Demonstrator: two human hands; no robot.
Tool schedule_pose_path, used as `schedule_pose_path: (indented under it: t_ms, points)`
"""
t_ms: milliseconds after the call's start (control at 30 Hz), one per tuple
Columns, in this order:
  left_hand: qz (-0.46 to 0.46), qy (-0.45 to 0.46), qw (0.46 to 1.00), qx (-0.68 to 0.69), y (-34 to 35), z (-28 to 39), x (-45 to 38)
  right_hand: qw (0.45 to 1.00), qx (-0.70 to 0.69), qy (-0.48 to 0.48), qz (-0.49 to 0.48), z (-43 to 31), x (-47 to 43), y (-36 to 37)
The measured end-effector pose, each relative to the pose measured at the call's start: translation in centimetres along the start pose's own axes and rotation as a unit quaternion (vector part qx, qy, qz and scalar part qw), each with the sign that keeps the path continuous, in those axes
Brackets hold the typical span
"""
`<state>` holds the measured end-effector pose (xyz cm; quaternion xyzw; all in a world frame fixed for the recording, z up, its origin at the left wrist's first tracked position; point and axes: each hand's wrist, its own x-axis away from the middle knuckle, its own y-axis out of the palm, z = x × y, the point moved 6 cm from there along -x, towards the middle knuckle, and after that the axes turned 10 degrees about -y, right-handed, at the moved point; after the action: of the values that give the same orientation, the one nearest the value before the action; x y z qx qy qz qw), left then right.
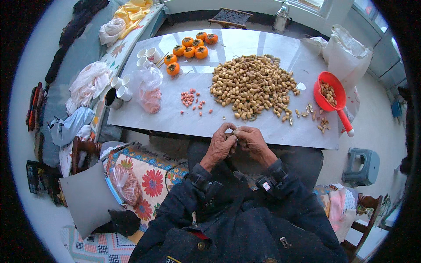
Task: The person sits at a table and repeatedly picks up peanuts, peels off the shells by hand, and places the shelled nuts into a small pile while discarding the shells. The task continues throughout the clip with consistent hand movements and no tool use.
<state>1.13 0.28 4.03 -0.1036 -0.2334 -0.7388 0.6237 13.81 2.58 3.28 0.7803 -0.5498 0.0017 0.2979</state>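
Observation:
My left hand and my right hand meet at the fingertips over the table's near edge. Between them they pinch a small pale thing, apparently a peanut, mostly hidden by the fingers. Beyond the hands rises a large heap of unshelled peanuts. Left of that heap lies a small scatter of pink shelled peanut kernels. Empty shell pieces lie on the right of the table, near a red plastic scoop with peanuts or shells in its bowl.
The white table also bears several persimmons, white cups and a clear plastic bag with pink contents. A white sack stands at the right end. A grey plastic stool is on the floor; a metal thermos stands behind.

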Motion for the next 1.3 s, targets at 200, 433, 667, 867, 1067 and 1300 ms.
schedule_pose_path:
  t_ms: [200,433,667,867,1067,1300]
  points:
    - [0.029,-0.005,0.997,0.067,-1.9,0.4,-0.4,0.998,0.038,-0.043,-0.002,0.3,-2.0,1.9]
    - [0.073,0.005,0.991,0.113,-4.8,0.5,-1.1,0.998,0.067,-0.005,0.011,2.0,-5.5,3.1]
    - [0.07,0.005,0.988,0.136,-6.4,-0.4,-2.3,0.996,0.082,0.005,0.016,2.8,-7.1,3.8]
    - [0.084,0.017,0.976,0.202,-7.2,-1.3,-2.9,0.998,0.023,0.042,0.049,3.0,-7.5,4.7]
    - [0.129,0.009,0.96,0.249,-8.3,-0.9,-3.4,0.995,-0.006,0.075,0.067,2.6,-8.6,5.9]
    - [0.239,0.038,0.957,0.162,-10.2,0.6,-4.0,0.977,0.172,-0.052,0.119,3.6,-11.9,4.2]
